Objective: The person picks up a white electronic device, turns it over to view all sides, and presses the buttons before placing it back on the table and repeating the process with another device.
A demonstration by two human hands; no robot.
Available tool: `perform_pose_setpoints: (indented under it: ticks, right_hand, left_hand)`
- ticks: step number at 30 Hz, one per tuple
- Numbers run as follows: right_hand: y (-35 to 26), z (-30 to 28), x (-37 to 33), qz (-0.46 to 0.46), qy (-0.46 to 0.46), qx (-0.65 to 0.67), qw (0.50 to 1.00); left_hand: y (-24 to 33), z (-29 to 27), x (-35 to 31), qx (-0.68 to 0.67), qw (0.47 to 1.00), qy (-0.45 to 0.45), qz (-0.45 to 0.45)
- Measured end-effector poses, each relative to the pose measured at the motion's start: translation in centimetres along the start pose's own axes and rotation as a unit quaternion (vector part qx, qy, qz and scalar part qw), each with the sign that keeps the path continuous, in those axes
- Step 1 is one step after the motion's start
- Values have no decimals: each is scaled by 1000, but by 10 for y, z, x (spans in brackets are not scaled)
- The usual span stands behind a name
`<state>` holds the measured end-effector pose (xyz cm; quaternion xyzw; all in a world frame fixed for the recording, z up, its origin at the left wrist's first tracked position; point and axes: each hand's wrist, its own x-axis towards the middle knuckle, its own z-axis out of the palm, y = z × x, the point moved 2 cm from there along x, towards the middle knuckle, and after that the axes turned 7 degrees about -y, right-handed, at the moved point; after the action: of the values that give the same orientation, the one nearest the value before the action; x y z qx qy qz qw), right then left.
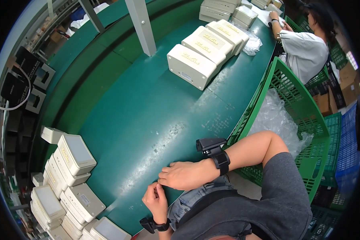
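1. Your left hand, nearest the lens, sits at the near edge of the green desk, fingers curled narrow, holding nothing visible.
2. Your right hand lies flat on that desk edge, fingertips touching the left hand, empty.
3. Stacked cream boxes stand on the desk's left side.
4. Green basket with clear bags adjoins the desk's right side.

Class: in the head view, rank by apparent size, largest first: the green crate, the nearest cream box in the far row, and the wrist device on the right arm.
1. Green crate.
2. Cream box, farther from the camera, so its true size is unsure.
3. Wrist device.
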<state>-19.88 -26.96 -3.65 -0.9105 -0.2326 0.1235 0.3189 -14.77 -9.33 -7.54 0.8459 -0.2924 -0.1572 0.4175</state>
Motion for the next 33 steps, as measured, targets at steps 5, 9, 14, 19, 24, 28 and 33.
perform_pose_setpoints:
  ticks: [5,9,14,19,24,28,33]
  right_hand:
    - [-1,0,-2,-3,-1,-13,1000]
    - [-1,2,-3,-5,2,-27,1000]
    - [-2,2,-4,-9,8,-26,1000]
    - [-2,1,-5,-9,6,-29,1000]
    - [-7,-5,-3,-28,-35,-22,999]
    - [-13,-18,-8,1,-76,-27,997]
    - [-21,-22,-7,-7,-66,-21,998]
  left_hand:
    - [2,-1,1,2,1000,2,9]
    - [5,-1,0,2,1000,-6,22]
    - [2,0,-1,7,1000,-14,9]
    - [3,-1,1,15,1000,-16,-3]
    - [6,-6,4,20,999,-2,39]
    - [9,-5,5,21,999,39,30]
    - [12,-7,5,1,998,9,59]
